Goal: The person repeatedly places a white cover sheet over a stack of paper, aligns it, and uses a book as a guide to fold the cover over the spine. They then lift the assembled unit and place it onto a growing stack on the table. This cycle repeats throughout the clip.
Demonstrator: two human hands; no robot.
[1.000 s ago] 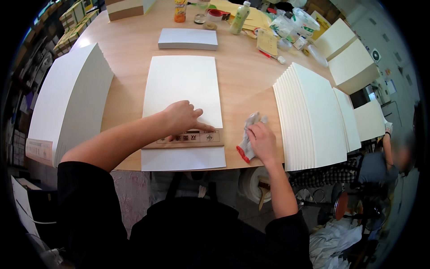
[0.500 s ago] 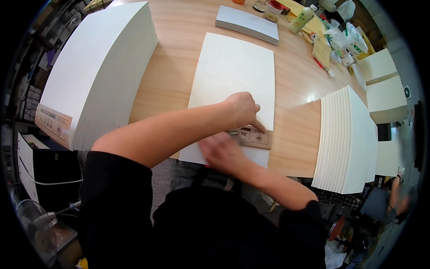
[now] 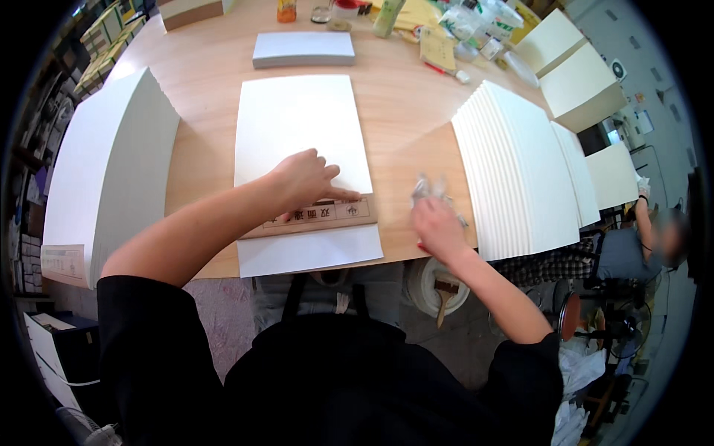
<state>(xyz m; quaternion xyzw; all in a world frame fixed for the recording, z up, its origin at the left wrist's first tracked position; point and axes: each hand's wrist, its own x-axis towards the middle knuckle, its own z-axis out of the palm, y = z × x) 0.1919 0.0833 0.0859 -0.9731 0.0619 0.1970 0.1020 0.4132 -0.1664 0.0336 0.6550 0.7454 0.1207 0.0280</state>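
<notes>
A large white sheet (image 3: pixel 297 126) lies on the wooden table in front of me. Across its lower part runs a brown printed paper strip (image 3: pixel 320 214). My left hand (image 3: pixel 305 178) rests over the sheet, its index finger stretched along the strip's upper edge near the right end and its other fingers partly bent. To the right of the sheet, my right hand (image 3: pixel 437 223) is closed low over the table, blurred by motion. Greyish, shiny material (image 3: pixel 422 189) shows at its fingers, too smeared to name, and a bit of red shows below the hand.
A tall white paper stack (image 3: pixel 111 178) stands left, with another brown strip on it. At right, a fanned stack (image 3: pixel 513 178) of white sheets borders my right hand. Behind lies a smaller paper block (image 3: pixel 303 50). A brush (image 3: pixel 445 301) rests on a white bucket below the table edge.
My right hand has moved from beside the strip to the right, off the sheet. My left hand stays on the strip. The whole view has shifted, showing more on the right.
</notes>
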